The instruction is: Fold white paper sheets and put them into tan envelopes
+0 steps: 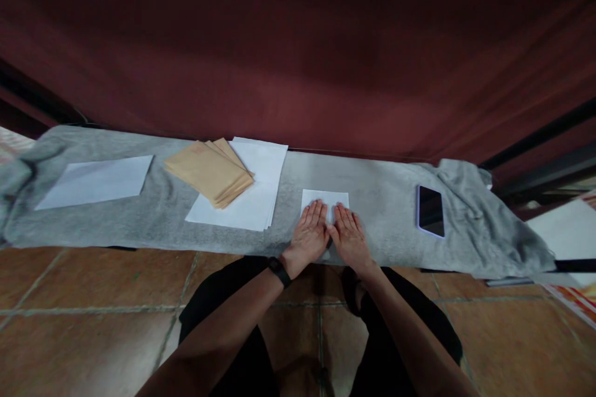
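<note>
Grey cloth (382, 211) is stretching in a long, narrow strip before a dark red backdrop (298, 43). Your left hand (310, 237) and right hand (350, 240) are lying palm down, side by side, fingers extended and gripping nothing; they are resting on a small white paper (326, 196) in front of you. Farther left, brown envelopes (207, 170) are lying partly over stacked white sheets (263, 180), with a single white sheet (100, 180) lying beyond. Rightward, a phone (431, 211) is resting screen up.
</note>
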`<state>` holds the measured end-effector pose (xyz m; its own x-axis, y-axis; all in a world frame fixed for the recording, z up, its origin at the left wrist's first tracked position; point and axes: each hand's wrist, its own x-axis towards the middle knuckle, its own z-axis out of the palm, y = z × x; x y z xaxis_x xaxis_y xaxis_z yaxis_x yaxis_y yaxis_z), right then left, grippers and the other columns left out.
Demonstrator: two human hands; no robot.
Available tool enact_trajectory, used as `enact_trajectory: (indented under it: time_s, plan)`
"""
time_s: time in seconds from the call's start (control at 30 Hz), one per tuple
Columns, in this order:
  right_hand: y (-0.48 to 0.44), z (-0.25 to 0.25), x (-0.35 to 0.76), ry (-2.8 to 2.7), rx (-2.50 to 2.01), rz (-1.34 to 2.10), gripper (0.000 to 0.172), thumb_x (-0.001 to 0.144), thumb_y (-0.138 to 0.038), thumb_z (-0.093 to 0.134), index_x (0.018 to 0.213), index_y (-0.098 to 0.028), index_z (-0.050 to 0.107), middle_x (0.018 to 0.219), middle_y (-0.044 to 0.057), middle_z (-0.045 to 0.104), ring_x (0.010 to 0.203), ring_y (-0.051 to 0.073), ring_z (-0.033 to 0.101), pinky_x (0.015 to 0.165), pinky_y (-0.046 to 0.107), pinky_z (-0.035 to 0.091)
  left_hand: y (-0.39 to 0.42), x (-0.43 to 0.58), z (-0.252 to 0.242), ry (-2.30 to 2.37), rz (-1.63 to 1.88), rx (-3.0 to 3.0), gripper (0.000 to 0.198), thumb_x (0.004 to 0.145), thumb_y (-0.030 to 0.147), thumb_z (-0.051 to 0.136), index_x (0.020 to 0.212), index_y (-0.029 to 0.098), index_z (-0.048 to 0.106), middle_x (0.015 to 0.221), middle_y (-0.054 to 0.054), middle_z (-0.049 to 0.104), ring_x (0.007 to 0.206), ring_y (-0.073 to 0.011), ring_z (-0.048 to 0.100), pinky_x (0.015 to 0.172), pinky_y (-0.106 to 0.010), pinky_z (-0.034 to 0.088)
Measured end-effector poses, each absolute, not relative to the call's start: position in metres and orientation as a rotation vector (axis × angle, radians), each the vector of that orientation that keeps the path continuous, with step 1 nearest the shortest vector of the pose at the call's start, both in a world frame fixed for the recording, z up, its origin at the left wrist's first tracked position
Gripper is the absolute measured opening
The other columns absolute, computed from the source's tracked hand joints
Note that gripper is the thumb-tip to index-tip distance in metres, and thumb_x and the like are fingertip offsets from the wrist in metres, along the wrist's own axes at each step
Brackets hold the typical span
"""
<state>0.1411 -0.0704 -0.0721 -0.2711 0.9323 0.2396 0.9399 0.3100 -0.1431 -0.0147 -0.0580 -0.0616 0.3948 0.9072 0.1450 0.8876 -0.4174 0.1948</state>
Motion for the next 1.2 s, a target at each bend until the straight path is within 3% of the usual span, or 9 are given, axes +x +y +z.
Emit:
enact_trajectory:
  time_s: [0.27,0.57,0.73,0.87,1.03,1.2]
  plan:
    - [-0.07,-0.077,0.158,-2.24,-1.76,-0.11,0.066,0.108,-0.047,0.029,0.158,-0.004,0.033,0.161,0.02,0.039,0.149,0.032,0.036,0.122,0.051,0.026,-0.056,-0.026,-0.061,1.765,0.354,2.456,0.077,0.102,0.054,0.036,0.158,0.002,0.024,0.166,-0.023,0.025,0.157,-0.0301,0.02,0.127,-0.049,0.021]
    - [-0.071,-0.078,0.168,-2.211,-1.801,-0.092,0.064,0.108,-0.045,0.029,0.156,-0.003,0.036,0.16,0.023,0.04,0.149,0.032,0.036,0.121,0.051,0.029,-0.057,-0.034,-0.059,1.857,0.317,2.442,0.085,0.101,0.061,0.036,0.158,-0.001,0.024,0.166,-0.025,0.025,0.156,-0.0321,0.02,0.128,-0.051,0.019]
    - [-0.06,-0.065,0.162,-2.072,-1.798,0.056,0.068,0.109,-0.047,0.016,0.155,-0.002,0.038,0.159,0.022,0.041,0.151,0.031,0.035,0.122,0.051,0.028,-0.053,-0.028,-0.053,1.812,0.335,2.511,0.078,0.103,0.055,0.033,0.154,-0.004,0.031,0.163,-0.026,0.03,0.156,-0.0318,0.022,0.128,-0.051,0.017]
    - [-0.045,-0.051,0.147,-2.019,-1.704,0.231,0.068,0.108,-0.048,0.01,0.157,-0.009,0.038,0.161,0.017,0.041,0.153,0.027,0.032,0.124,0.052,0.027,-0.047,-0.015,-0.048,1.663,0.341,2.602,0.067,0.104,0.043,0.033,0.154,-0.002,0.033,0.164,-0.023,0.031,0.156,-0.0292,0.021,0.129,-0.048,0.015]
    - [-0.033,-0.047,0.124,-2.05,-1.7,0.399,0.068,0.108,-0.047,0.008,0.154,-0.013,0.044,0.161,0.013,0.043,0.152,0.023,0.033,0.124,0.048,0.028,-0.039,-0.002,-0.054,1.549,0.261,2.64,0.062,0.101,0.028,0.035,0.157,0.001,0.03,0.163,-0.022,0.034,0.155,-0.0299,0.024,0.128,-0.051,0.019]
    - [-0.028,-0.052,0.112,-2.125,-1.784,0.39,0.066,0.108,-0.045,0.011,0.155,-0.01,0.041,0.161,0.013,0.043,0.152,0.023,0.034,0.126,0.044,0.024,-0.034,0.0,-0.057,1.549,0.211,2.631,0.065,0.098,0.024,0.038,0.158,0.002,0.026,0.165,-0.022,0.029,0.156,-0.0296,0.021,0.128,-0.049,0.018]
